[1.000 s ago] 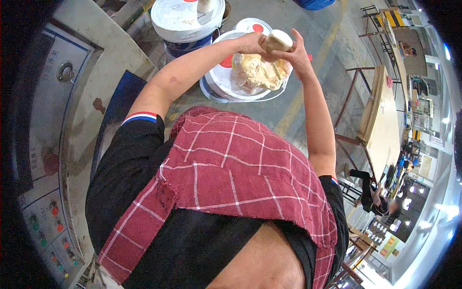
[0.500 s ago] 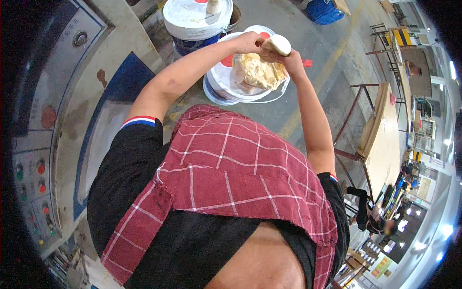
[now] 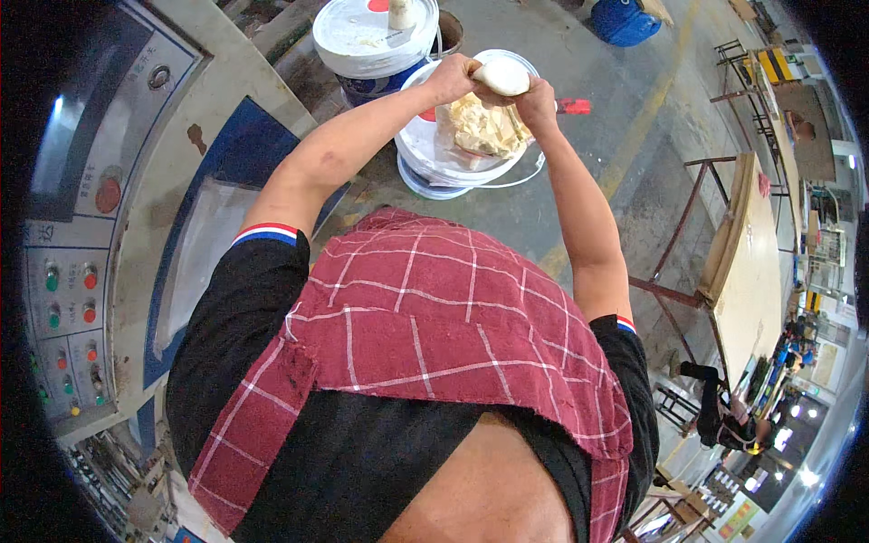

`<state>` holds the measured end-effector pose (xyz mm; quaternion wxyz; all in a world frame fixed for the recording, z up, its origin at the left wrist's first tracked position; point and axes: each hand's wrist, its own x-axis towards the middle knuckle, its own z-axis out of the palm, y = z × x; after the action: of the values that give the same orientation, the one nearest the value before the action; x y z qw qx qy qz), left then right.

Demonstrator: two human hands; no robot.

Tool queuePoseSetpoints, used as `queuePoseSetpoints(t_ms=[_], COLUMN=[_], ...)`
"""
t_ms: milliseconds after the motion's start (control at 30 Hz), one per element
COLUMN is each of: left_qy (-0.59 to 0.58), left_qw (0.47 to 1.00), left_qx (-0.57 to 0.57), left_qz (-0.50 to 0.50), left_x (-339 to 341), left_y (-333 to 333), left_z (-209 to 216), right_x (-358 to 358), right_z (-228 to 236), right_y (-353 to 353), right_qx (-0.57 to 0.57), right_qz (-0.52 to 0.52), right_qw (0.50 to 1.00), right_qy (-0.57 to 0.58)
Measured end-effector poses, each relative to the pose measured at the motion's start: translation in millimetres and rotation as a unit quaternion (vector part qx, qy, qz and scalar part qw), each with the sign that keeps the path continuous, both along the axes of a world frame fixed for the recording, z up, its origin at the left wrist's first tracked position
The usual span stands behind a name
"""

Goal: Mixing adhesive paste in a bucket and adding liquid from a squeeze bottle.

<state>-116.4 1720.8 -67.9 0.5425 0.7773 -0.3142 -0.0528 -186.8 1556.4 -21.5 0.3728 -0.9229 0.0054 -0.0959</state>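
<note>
At the top of the view, both my hands hold a smooth white rounded object (image 3: 502,77); its exact kind does not show. My left hand (image 3: 453,79) pinches its left side, and my right hand (image 3: 538,102) has its fingers closed around the right side. Just beneath them, a lumpy cream-yellow mass (image 3: 482,129) sits on the white lid of a bucket (image 3: 425,152). A red handle-like piece (image 3: 573,107) sticks out past my right hand; the rest of it is hidden.
A second lidded bucket (image 3: 367,56) stands to the left, with a white cylinder (image 3: 402,14) on top. A blue drum (image 3: 625,22) is farther off. Left of me is a machine with a button panel (image 3: 71,299). A wooden-topped table (image 3: 747,258) and a person (image 3: 720,412) are at right.
My hands and the white object have shifted slightly left, and the object is now turned more sideways. More of the red piece shows. The whole view has tilted a little.
</note>
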Motion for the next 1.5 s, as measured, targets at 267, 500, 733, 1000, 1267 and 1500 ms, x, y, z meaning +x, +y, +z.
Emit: queuePoseSetpoints(t_ms=[267,500,733,1000,1267,1500], left_qy=[0.009,0.004,-0.098,0.030,0.042,0.010], left_qw=[1.000,0.997,0.990,0.993,0.980,0.968], left_qx=[-0.029,-0.008,0.040,-0.105,-0.159,-0.174], left_qz=[-0.007,-0.073,-0.097,0.048,0.110,0.179], left_x=[-6,-16,-25,-17,-40,-46], left_y=[-5,-21,-26,4,30,48], left_z=[-5,5,19,41,41,28], right_x=[-14,-27,-54,-29,-12,-21], right_z=[4,-13,53,55,42,40], right_y=[7,-22,-5,-52,-58,-44], right_qx=[0.048,-0.011,-0.127,0.003,-0.043,-0.094], right_qz=[-0.018,-0.037,0.146,0.017,0.033,0.038], right_qw=[0.997,0.997,0.981,0.999,0.999,0.995], right_qy=[-0.054,-0.059,-0.022,0.049,0.004,-0.021])
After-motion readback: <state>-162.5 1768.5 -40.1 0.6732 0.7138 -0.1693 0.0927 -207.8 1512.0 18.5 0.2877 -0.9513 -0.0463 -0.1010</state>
